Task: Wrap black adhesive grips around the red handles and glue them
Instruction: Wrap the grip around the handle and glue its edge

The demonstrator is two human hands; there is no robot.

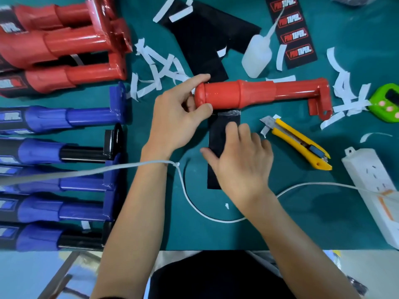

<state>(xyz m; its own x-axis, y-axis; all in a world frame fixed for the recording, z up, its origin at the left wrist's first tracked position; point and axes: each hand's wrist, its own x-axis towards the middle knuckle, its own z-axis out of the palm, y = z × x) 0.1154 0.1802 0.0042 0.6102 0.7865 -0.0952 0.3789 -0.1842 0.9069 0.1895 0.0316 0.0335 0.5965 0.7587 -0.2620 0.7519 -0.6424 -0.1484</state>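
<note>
A red handle (259, 93) lies sideways across the middle of the green mat. My left hand (179, 117) grips its rounded left end between thumb and fingers. A black adhesive grip strip (218, 130) runs from under the handle toward me, its shiny top edge touching the handle. Flat on that strip rests my right hand (239, 160), which presses it against the mat with straight fingers. More black grip sheets (207, 39) lie at the back. A white glue bottle (257, 55) with a long nozzle lies behind the handle.
Red handles (64, 44) are stacked at the back left, blue handles (60, 160) below them. A yellow utility knife (302, 141) lies right of my hand. White backing strips (159, 67), logo stickers (293, 31), a green timer (388, 102), a power strip (375, 186) and a white cable (194, 203) surround the work.
</note>
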